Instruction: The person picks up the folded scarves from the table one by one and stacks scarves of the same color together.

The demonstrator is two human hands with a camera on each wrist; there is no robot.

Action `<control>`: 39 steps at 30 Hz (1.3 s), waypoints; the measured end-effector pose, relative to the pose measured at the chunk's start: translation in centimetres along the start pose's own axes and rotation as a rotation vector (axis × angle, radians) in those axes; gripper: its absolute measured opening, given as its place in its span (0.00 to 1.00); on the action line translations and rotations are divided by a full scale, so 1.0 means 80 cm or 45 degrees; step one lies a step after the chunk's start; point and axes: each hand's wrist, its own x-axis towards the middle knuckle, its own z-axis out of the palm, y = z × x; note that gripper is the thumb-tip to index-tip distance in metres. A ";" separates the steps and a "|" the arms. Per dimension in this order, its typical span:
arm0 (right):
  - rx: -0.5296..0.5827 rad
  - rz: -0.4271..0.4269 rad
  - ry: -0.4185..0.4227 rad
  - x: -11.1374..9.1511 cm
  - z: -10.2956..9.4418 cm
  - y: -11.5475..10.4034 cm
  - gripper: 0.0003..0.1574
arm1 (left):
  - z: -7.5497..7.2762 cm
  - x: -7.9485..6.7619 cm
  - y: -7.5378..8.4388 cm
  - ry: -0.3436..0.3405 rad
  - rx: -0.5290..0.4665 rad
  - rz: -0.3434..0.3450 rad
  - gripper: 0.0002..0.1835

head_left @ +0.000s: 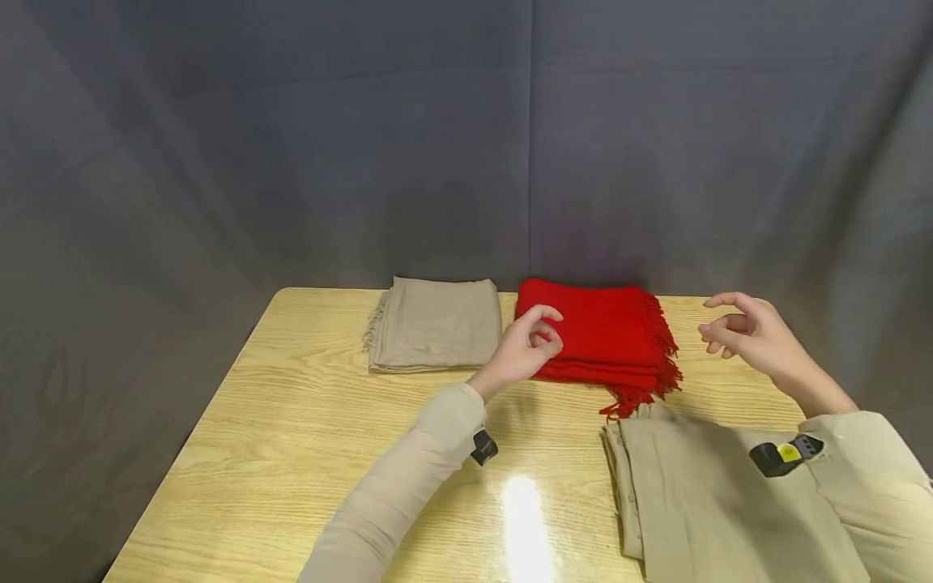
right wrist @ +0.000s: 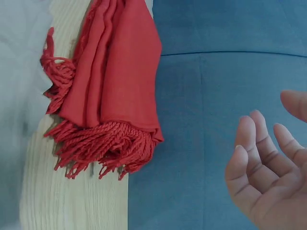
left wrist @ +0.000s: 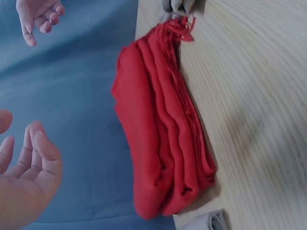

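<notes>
I hold the left hand (head_left: 523, 348) and the right hand (head_left: 754, 336) raised, thumbs parted from loosely bent fingers.
Nearest me, the khaki cloth (head_left: 700, 494) lies front-right of the red cloth (head_left: 598, 324) on the table (head_left: 291, 453); my left hand hovers near the red cloth's left end, my right hand beyond its fringed end; the beige cloth (head_left: 440, 324) sits just left of it, the dark curtain (head_left: 408, 121) behind.

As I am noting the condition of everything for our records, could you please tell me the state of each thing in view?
Red fringed cloth: folded in layers, fringe loose.
Far beige cloth: folded, fringe showing on its left side.
Near beige cloth: folded, partly out of view.
Left hand: fingers loosely curved, holding nothing.
Right hand: fingers loosely curved, holding nothing.
Backdrop: hanging, creased.
</notes>
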 end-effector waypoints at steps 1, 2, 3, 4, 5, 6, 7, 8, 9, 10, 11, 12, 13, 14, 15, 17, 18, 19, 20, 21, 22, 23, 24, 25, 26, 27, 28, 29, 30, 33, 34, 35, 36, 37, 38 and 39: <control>0.019 -0.013 -0.013 -0.003 0.000 0.000 0.19 | 0.002 -0.002 0.001 -0.008 0.009 0.012 0.16; 0.033 -0.026 -0.027 -0.007 -0.001 0.000 0.20 | 0.004 -0.003 0.002 -0.019 0.015 0.026 0.16; 0.045 -0.039 -0.042 -0.012 -0.001 0.001 0.20 | 0.007 -0.005 0.004 -0.032 0.024 0.042 0.16; 0.054 -0.049 -0.056 -0.016 -0.001 0.001 0.21 | 0.009 -0.007 0.005 -0.045 0.033 0.059 0.16; 0.064 -0.061 -0.070 -0.021 -0.002 0.002 0.21 | 0.012 -0.008 0.006 -0.060 0.031 0.067 0.17; 0.071 -0.076 -0.079 -0.025 -0.003 0.002 0.21 | 0.014 -0.010 0.008 -0.074 0.025 0.074 0.17; 0.076 -0.093 -0.088 -0.029 -0.004 0.002 0.22 | 0.016 -0.011 0.010 -0.086 0.019 0.080 0.17; 0.081 -0.107 -0.098 -0.033 -0.005 0.003 0.22 | 0.018 -0.013 0.013 -0.097 0.008 0.082 0.17; 0.083 -0.115 -0.105 -0.036 -0.006 0.003 0.23 | 0.020 -0.014 0.015 -0.103 -0.005 0.079 0.18; 0.079 -0.124 -0.109 -0.040 -0.007 0.003 0.24 | 0.022 -0.016 0.018 -0.111 -0.022 0.073 0.18; 0.076 -0.128 -0.111 -0.043 -0.008 0.003 0.24 | 0.024 -0.017 0.020 -0.120 -0.040 0.067 0.18; 0.072 -0.128 -0.112 -0.046 -0.009 0.003 0.25 | 0.026 -0.019 0.022 -0.128 -0.054 0.063 0.18; 0.065 -0.128 -0.111 -0.049 -0.010 0.003 0.25 | 0.028 -0.020 0.023 -0.139 -0.067 0.059 0.18; 0.050 -0.119 -0.105 -0.053 -0.011 0.003 0.25 | 0.031 -0.021 0.024 -0.151 -0.081 0.053 0.18; 0.033 -0.112 -0.099 -0.056 -0.012 0.003 0.26 | 0.033 -0.022 0.025 -0.162 -0.090 0.048 0.18; 0.003 -0.112 -0.101 -0.062 -0.014 0.003 0.26 | 0.037 -0.025 0.027 -0.180 -0.099 0.039 0.18; -0.012 -0.109 -0.101 -0.065 -0.016 0.004 0.26 | 0.040 -0.026 0.027 -0.188 -0.109 0.033 0.18; -0.030 -0.112 -0.101 -0.068 -0.017 0.004 0.27 | 0.042 -0.028 0.028 -0.197 -0.124 0.028 0.18; -0.047 -0.109 -0.104 -0.071 -0.019 0.004 0.26 | 0.045 -0.029 0.029 -0.206 -0.138 0.022 0.18; -0.053 -0.113 -0.112 -0.074 -0.021 0.004 0.26 | 0.047 -0.031 0.029 -0.216 -0.149 0.016 0.19; -0.061 -0.120 -0.118 -0.077 -0.023 0.005 0.26 | 0.049 -0.033 0.030 -0.227 -0.159 0.012 0.20; -0.068 -0.117 -0.120 -0.079 -0.024 0.006 0.26 | 0.052 -0.035 0.031 -0.242 -0.170 0.011 0.20; -0.066 -0.120 -0.120 -0.082 -0.026 0.007 0.26 | 0.054 -0.037 0.032 -0.257 -0.174 0.012 0.21; -0.065 -0.122 -0.121 -0.085 -0.027 0.008 0.26 | 0.056 -0.039 0.033 -0.271 -0.169 0.013 0.22; -0.059 -0.122 -0.124 -0.088 -0.029 0.010 0.26 | 0.058 -0.040 0.033 -0.281 -0.158 0.016 0.23; -0.049 -0.125 -0.131 -0.091 -0.029 0.012 0.26 | 0.060 -0.042 0.034 -0.289 -0.143 0.020 0.23; -0.041 -0.129 -0.140 -0.093 -0.030 0.014 0.26 | 0.062 -0.043 0.034 -0.292 -0.134 0.024 0.24; -0.028 -0.132 -0.151 -0.097 -0.031 0.016 0.27 | 0.063 -0.044 0.034 -0.295 -0.128 0.025 0.24; -0.017 -0.134 -0.161 -0.100 -0.032 0.018 0.28 | 0.065 -0.046 0.035 -0.298 -0.124 0.023 0.24; 0.009 -0.142 -0.189 -0.110 -0.034 0.026 0.30 | 0.070 -0.049 0.033 -0.306 -0.126 0.020 0.24; 0.011 -0.144 -0.192 -0.113 -0.034 0.029 0.31 | 0.073 -0.051 0.033 -0.314 -0.123 0.022 0.25; 0.015 -0.144 -0.196 -0.117 -0.035 0.032 0.32 | 0.076 -0.052 0.031 -0.318 -0.108 0.029 0.25; 0.020 -0.137 -0.200 -0.121 -0.035 0.035 0.33 | 0.079 -0.053 0.029 -0.323 -0.091 0.035 0.26; 0.024 -0.129 -0.208 -0.125 -0.036 0.038 0.33 | 0.083 -0.055 0.027 -0.328 -0.075 0.039 0.26; 0.035 -0.118 -0.221 -0.129 -0.036 0.042 0.34 | 0.086 -0.057 0.025 -0.334 -0.054 0.043 0.27; 0.042 -0.109 -0.242 -0.134 -0.036 0.046 0.34 | 0.090 -0.059 0.023 -0.337 -0.031 0.043 0.27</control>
